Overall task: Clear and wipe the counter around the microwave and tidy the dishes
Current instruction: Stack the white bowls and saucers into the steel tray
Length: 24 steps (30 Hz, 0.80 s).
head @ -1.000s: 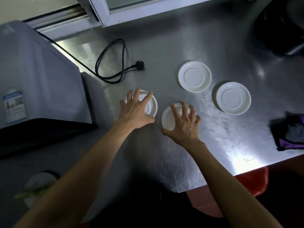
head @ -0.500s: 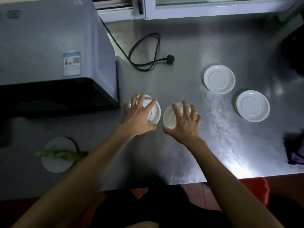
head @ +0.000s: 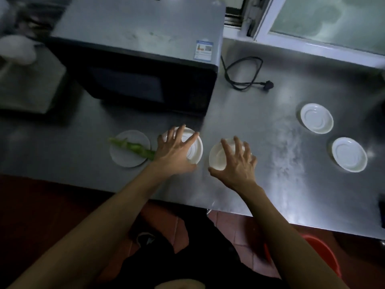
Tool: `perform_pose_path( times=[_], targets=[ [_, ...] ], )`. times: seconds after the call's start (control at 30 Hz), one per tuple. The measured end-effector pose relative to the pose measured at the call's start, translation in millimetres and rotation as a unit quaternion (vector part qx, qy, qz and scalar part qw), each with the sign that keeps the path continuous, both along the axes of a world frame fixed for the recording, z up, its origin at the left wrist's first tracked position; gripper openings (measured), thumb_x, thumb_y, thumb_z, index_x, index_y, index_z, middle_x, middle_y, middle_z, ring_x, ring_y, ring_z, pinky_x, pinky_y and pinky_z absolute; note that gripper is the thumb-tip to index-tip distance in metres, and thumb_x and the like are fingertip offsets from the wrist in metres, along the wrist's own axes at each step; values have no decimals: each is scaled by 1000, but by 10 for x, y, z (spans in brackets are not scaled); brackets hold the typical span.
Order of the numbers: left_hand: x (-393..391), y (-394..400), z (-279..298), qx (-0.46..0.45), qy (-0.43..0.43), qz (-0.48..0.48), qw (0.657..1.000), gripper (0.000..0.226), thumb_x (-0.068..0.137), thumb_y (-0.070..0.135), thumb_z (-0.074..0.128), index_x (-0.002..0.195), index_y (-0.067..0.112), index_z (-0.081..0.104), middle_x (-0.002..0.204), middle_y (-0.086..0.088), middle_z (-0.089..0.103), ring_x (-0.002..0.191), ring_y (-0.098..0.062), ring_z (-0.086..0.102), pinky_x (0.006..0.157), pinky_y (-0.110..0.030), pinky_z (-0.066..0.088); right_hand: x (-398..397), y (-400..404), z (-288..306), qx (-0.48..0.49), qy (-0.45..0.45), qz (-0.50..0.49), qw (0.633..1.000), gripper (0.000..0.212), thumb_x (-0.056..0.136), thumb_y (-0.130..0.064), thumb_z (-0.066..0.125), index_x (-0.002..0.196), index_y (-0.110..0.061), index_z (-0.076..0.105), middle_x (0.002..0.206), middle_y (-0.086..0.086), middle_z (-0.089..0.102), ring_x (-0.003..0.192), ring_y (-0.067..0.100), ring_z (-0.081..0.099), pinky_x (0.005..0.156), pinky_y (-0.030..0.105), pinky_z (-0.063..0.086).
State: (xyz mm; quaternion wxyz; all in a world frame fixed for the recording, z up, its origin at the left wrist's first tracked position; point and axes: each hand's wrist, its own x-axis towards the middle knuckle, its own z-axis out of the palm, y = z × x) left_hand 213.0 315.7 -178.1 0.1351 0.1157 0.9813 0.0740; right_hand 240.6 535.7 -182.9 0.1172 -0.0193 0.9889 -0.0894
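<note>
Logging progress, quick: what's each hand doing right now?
Left hand: open, fingers spread on a white saucer.
Right hand: open, fingers spread over another saucer.

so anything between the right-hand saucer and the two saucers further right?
Nothing visible. The right hand rests on its saucer; the counter from there to the two far saucers is bare steel. The plug and cord lie further back, off that line.

Both forearms are bare, with no sleeves, watch or rings showing on the left hand point(head: 174, 154) or right hand point(head: 237, 166). Dark clothing point(head: 187, 265) covers the body below.
</note>
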Motion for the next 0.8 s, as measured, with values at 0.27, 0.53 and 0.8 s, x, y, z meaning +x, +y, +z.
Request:
perform_pose_path(
  times=[0.27, 0.53, 0.8],
  targets=[
    [957, -1309, 194, 1, 12, 95, 995, 107, 61, 68, 64, 151, 44, 11, 158, -5, 3, 144, -36, 9, 108, -63, 26, 497, -1226, 215, -3, 26, 87, 996, 103, 66, -78, 64, 149, -39, 16, 161, 3, 8, 146, 38, 9, 108, 63, 28],
    [1621, -2357, 404, -8, 40, 191, 981, 105, 64, 69, 65, 149, 43, 11, 158, -5, 2, 145, -36, 4, 109, -62, 23, 695, -2401, 513, -32, 62, 182, 981, 101, 63, -73, 67, 145, -41, 18, 156, 0, 15, 142, 36, 14, 105, 60, 32],
    [1860, -3102, 440, -13, 24, 276, 961, 106, 65, 69, 65, 152, 44, 9, 159, -7, 3, 145, -35, 4, 110, -61, 23, 621, -3234, 554, -34, 50, 261, 964, 100, 66, -75, 66, 148, -39, 20, 160, 1, 10, 146, 37, 10, 107, 68, 29]
  ],
)
